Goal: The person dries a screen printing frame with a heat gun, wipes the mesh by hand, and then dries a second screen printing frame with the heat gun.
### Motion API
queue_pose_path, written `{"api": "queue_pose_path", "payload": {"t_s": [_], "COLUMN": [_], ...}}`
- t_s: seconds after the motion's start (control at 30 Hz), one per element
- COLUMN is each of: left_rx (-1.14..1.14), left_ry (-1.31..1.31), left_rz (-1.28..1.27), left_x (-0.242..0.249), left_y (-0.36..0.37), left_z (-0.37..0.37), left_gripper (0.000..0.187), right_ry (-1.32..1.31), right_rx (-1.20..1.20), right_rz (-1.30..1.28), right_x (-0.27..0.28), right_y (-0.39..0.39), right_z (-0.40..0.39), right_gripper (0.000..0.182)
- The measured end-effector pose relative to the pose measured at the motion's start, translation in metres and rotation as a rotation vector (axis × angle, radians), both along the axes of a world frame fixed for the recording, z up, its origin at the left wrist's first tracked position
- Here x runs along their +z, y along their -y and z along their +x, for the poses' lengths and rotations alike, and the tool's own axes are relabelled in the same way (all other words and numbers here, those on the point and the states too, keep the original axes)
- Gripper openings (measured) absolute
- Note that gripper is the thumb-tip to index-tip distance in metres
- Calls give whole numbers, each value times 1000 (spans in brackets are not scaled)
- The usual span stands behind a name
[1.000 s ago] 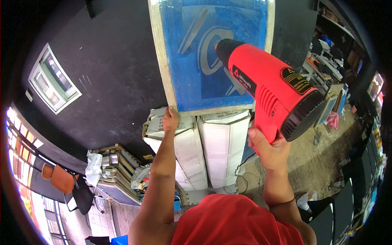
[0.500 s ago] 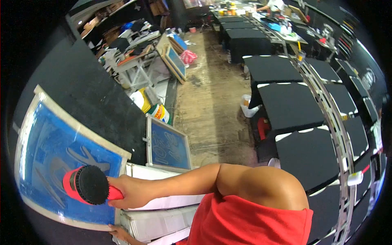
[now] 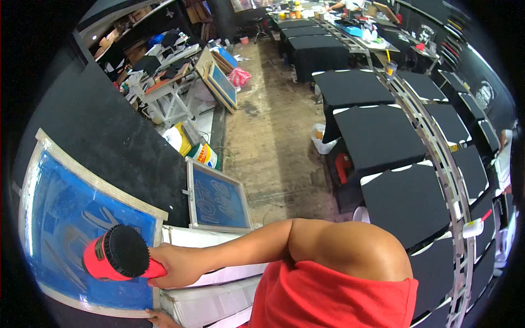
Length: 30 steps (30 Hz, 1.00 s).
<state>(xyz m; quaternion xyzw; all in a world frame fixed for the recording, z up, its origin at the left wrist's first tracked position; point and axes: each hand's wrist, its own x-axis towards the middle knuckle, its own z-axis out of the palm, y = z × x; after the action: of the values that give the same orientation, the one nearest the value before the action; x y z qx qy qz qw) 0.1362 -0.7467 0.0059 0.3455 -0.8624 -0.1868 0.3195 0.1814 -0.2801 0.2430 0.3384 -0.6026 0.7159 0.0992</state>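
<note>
My right hand (image 3: 174, 266) grips the handle of a red hair dryer (image 3: 101, 256) with a round black vent at its back. The dryer is over the lower right part of a silk screen (image 3: 65, 202), a blue mesh with pale lettering in a light frame. The screen stands tilted on the left, and the dryer covers some of its lettering. At the bottom edge my left hand (image 3: 160, 318) has its fingers closed on the lower right corner of the screen frame; most of that hand is out of view.
White boxes (image 3: 219, 298) lie under my right arm. A smaller blue screen (image 3: 219, 197) leans by the dark wall (image 3: 109, 126). Black shirts on boards (image 3: 404, 199) line a metal rail (image 3: 445, 164) at right. A bucket (image 3: 206, 156) stands by the aisle (image 3: 268, 126). Another person (image 3: 350, 5) is at the far table.
The view has shifted slightly, so the surroundings sit further left. The hair dryer has moved a little down and turned slightly over the screen. Both hands keep their hold.
</note>
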Motion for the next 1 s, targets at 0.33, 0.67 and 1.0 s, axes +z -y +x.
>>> {"api": "queue_pose_path", "payload": {"t_s": [0.33,0.67,1.0], "left_rx": [-233,90,-19], "left_ry": [27,-10,-105], "left_rz": [26,229,254], "left_x": [-19,14,38], "left_y": [25,-16,-33], "left_z": [-12,-4,8], "left_gripper": [64,77,64], "right_ry": [37,176,220], "right_rx": [84,-63,68], "right_rz": [74,151,196], "right_x": [-18,-19,-29], "right_y": [5,22,40], "right_z": [6,12,15], "right_gripper": [28,35,36]}}
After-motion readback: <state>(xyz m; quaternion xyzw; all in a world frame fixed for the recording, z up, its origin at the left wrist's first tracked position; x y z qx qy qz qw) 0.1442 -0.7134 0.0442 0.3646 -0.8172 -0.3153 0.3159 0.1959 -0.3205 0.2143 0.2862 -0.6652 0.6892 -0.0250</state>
